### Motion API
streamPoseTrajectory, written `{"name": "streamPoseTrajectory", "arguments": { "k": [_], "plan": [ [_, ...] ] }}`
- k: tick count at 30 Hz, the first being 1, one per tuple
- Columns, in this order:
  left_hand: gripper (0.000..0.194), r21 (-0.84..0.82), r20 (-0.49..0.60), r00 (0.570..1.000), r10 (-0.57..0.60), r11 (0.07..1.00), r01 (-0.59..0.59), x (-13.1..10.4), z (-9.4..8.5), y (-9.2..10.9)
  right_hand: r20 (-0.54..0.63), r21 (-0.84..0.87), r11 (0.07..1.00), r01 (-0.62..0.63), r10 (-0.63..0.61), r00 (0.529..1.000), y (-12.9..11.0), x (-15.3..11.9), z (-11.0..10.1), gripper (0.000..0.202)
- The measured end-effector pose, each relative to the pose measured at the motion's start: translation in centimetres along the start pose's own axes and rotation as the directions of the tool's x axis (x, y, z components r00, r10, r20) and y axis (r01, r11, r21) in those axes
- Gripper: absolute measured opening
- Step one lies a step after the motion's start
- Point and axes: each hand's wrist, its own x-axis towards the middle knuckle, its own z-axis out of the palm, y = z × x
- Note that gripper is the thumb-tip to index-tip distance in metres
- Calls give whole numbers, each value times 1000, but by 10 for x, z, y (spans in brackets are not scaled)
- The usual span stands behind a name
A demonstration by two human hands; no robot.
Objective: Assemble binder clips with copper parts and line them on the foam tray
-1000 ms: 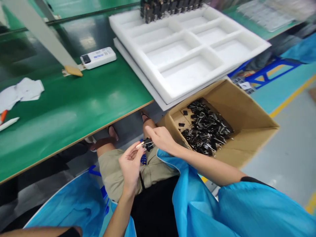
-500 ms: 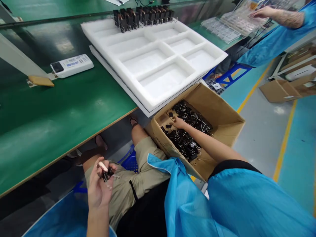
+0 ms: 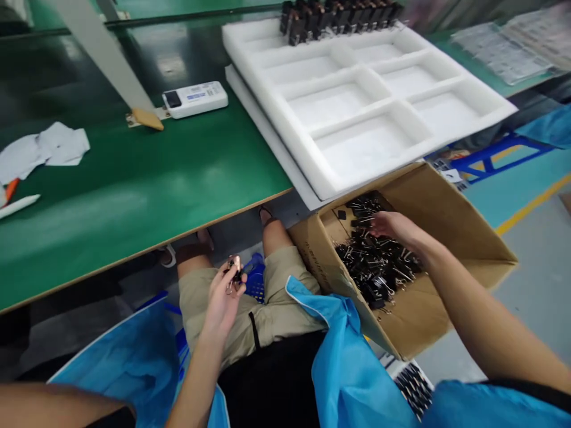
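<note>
Over my lap, my left hand [image 3: 224, 297] is closed around small black parts [image 3: 236, 274] with shiny metal bits; their exact number cannot be made out. My right hand [image 3: 395, 229] is inside the cardboard box [image 3: 446, 238], its fingers at the upper part of a heap of black clips [image 3: 375, 267] with metal wire handles. Those fingertips are blurred against the clips, and anything between them is too small to tell.
A white foam tray [image 3: 388, 101] with compartments lies on the green table [image 3: 178, 178], several black blocks [image 3: 339, 21] along its far edge. A white device [image 3: 196, 99], crumpled paper [image 3: 62, 144] and a white pen-like item [image 3: 20, 205] are farther left.
The view has shifted left, bringing the paper into sight. My left hand has turned, its fingers now more curled round the parts. My right hand has moved a little rightward within the box.
</note>
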Motion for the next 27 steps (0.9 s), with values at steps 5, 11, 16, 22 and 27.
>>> {"name": "streamPoseTrajectory", "arguments": {
  "k": [5, 11, 16, 22, 27],
  "plan": [
    [52, 143, 130, 987, 100, 983, -118, -8, 8, 6, 383, 385, 911, 149, -305, 872, -57, -74, -12, 43],
    [57, 285, 253, 963, 94, 944, -167, -20, 12, 25, 709, 502, 865, -23, -396, 583, -121, -110, 79, 55],
    [50, 371, 233, 959, 161, 897, -241, -27, 13, 33, 669, 614, 785, -79, -465, 581, -132, -101, 147, 46],
    [44, 353, 288, 934, 212, 883, -310, -30, 14, 36, 555, 663, 748, 33, -520, 649, -129, -99, 172, 51],
    [39, 433, 307, 934, 183, 847, -308, -27, 15, 38, 537, 611, 775, 158, -553, 638, -127, -100, 169, 57]
  ]
}}
